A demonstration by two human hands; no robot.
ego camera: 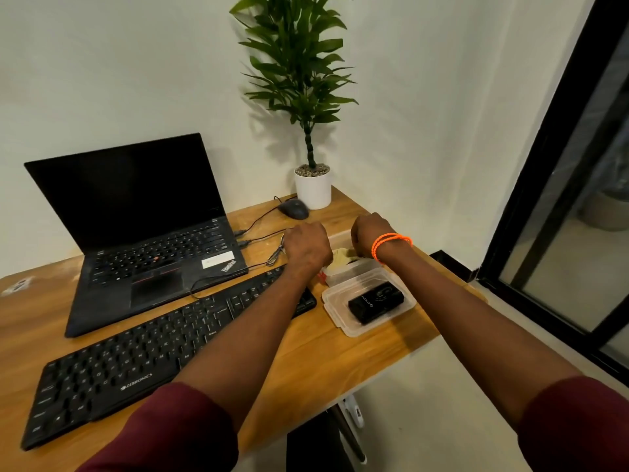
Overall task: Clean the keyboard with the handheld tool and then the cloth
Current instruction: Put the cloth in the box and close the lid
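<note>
A black keyboard (143, 356) lies slantwise on the wooden desk (326, 356), under my left forearm. To its right, a shallow clear tray (343, 323) holds the black handheld tool (376, 301). Just behind it stands a clear plastic container (357, 267) with a pale yellow cloth (342, 255) inside. My left hand (306, 248) is at the container's left end and my right hand (369, 233), with an orange wristband, is at its far right end. Both hands have their fingers curled downward. The backs of the hands hide the fingertips and whatever they touch.
An open black laptop (136, 233) stands behind the keyboard, with cables (262, 233) running right toward my left hand. A dark mouse (293, 208) and a white potted plant (313, 189) sit at the back corner. The desk's right edge drops off close beside the tray.
</note>
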